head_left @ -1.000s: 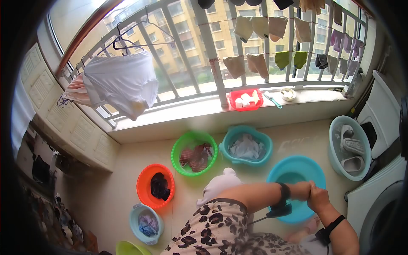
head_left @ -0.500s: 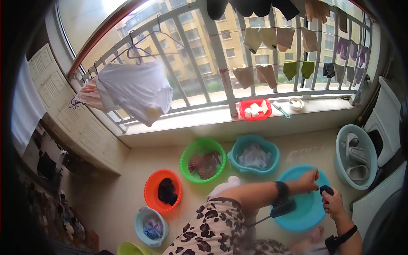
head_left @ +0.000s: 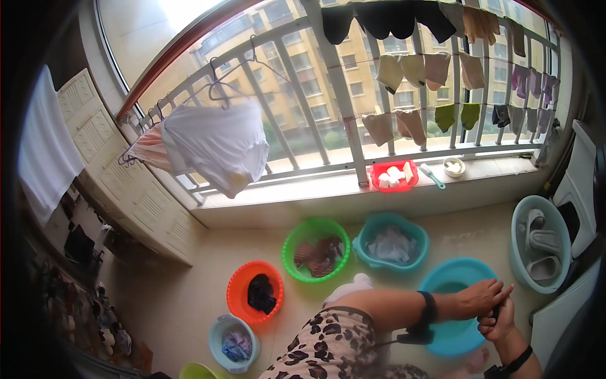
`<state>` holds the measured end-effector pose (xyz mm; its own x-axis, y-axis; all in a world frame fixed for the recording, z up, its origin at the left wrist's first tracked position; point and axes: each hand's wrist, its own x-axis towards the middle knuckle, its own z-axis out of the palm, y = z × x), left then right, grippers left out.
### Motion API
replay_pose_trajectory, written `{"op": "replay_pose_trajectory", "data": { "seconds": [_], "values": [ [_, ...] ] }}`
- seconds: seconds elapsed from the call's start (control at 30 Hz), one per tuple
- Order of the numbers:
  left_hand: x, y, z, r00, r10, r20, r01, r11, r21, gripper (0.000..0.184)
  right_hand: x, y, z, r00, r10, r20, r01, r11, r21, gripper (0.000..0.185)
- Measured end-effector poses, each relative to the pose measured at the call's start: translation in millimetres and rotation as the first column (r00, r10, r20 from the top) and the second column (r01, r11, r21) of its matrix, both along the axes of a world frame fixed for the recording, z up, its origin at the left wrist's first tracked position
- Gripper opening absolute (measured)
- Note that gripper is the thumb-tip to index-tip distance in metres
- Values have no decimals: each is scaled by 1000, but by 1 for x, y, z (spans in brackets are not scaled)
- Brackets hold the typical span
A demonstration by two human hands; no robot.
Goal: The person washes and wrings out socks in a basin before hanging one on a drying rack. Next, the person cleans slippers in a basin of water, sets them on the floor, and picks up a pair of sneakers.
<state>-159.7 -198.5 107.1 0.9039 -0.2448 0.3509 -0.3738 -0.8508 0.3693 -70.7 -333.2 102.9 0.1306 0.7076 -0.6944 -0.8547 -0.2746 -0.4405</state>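
Note:
My left hand (head_left: 482, 296) lies over the top of my right hand, its fingers stretched across. Fingers of my right hand (head_left: 499, 322) are wrapped round a small black bundle (head_left: 496, 311); it looks like cloth, mostly hidden between the hands. Both hands are above the right side of a blue basin (head_left: 451, 268) on the floor, whose inside is partly covered by my left forearm. Black straps (head_left: 428, 307) circle both wrists, and a dark flat piece hangs below the left one.
Around me stand an orange basin (head_left: 233, 278) with dark cloth, a green basin (head_left: 289, 252), a teal basin (head_left: 360, 247) with white cloth, a light blue basin (head_left: 214, 341), and a tub (head_left: 519, 252) of shoes. A red tray (head_left: 374, 172) and brush (head_left: 432, 175) lie on the sill.
My left hand has moved right and down onto my right hand, its fingers now stretched over the black bundle. The whole view has shifted slightly, so the surroundings sit farther right and lower.

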Motion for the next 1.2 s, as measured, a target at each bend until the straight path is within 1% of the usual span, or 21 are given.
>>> {"op": "replay_pose_trajectory", "data": {
  "seconds": [0.1, 0.17, 0.23, 0.3, 0.33, 0.4, 0.43, 0.47, 0.5, 0.53, 0.57, 0.6, 0.63, 0.67, 0.7, 0.77, 0.83, 0.87, 0.9, 0.97, 1.2],
  "values": [
    [10, -5, -20, 992, 87, 96, -97, 989, 108, 77, 1, 4, 1, 1000, -10, 20, 11, 999, -43, 54],
    [17, 0, -27, 990, 71, 124, -94, 977, 191, 77, -1, 4, 6, 1000, -4, 20, 5, 999, -51, 53],
    [18, 1, -23, 991, 97, 94, -116, 969, 217, 76, -6, 7, 16, 1000, 24, -3, -24, 999, -39, 51],
    [18, 1, -17, 986, 164, 7, -162, 968, 189, 73, -9, 13, 26, 994, -5, 110, 10, 999, -46, 49],
    [17, 2, -17, 972, 234, 33, -236, 949, 211, 71, -11, 15, 31, 986, -21, 164, 30, 998, -53, 48],
    [23, -5, -25, 943, 323, 87, -334, 917, 219, 66, -9, 17, 32, 920, 7, 391, 26, 996, -81, 47],
    [26, -2, -26, 940, 327, 97, -339, 928, 157, 46, -7, 20, 25, 879, 26, 477, 44, 990, -136, 48],
    [22, -2, -11, 943, 314, -111, -313, 949, 24, 28, -8, 22, 16, 805, -19, 593, 96, 990, -99, 43],
    [21, 0, -3, 927, 312, -208, -337, 937, -97, 22, -3, 24, -10, 447, -155, 881, 173, 981, 86, 40],
    [23, 3, -8, 928, 306, -214, -341, 928, -150, 18, 25, 28, -69, -253, -239, 937, 99, 958, 271, 38],
    [21, 6, -11, 943, 267, -198, -313, 914, -260, 12, 4, 27, -12, -248, -95, 964, 78, 990, 118, 40],
    [23, 5, -13, 933, 298, -201, -345, 899, -270, 7, 3, 27, -5, -345, -76, 935, 17, 996, 88, 38],
    [26, 5, -16, 889, 319, -328, -398, 893, -209, 7, 8, 24, -7, -481, 9, 877, -3, 1000, -12, 38],
    [27, 3, -14, 843, 296, -449, -418, 886, -200, 9, 8, 22, -4, -567, -9, 824, -43, 999, -18, 37],
    [28, 4, -28, 908, 179, -379, -325, 872, -367, 8, 9, 21, -3, -642, -41, 766, -95, 995, -26, 36],
    [22, 4, -32, 967, -67, -246, -113, 754, -647, 8, 8, 14, 4, -686, -58, 725, -160, 984, -73, 34],
    [16, 2, -27, 917, -127, -377, -197, 678, -708, 7, 6, 11, 11, -729, -98, 677, -215, 973, -90, 34],
    [14, 1, -22, 884, -161, -439, -245, 641, -727, 8, 6, 10, 13, -754, -123, 646, -234, 968, -89, 35],
    [14, 4, -11, 795, -200, -573, -336, 641, -690, 8, 7, 10, 13, -778, -152, 610, -256, 963, -85, 36],
    [12, 7, 11, 555, -266, -788, -494, 658, -569, 11, 8, 9, 8, -771, -168, 614, -275, 958, -83, 33],
    [11, 7, 12, 527, -437, -729, -491, 543, -681, 15, 8, 8, 11, -752, -211, 624, -312, 948, -56, 31]
  ]
}}
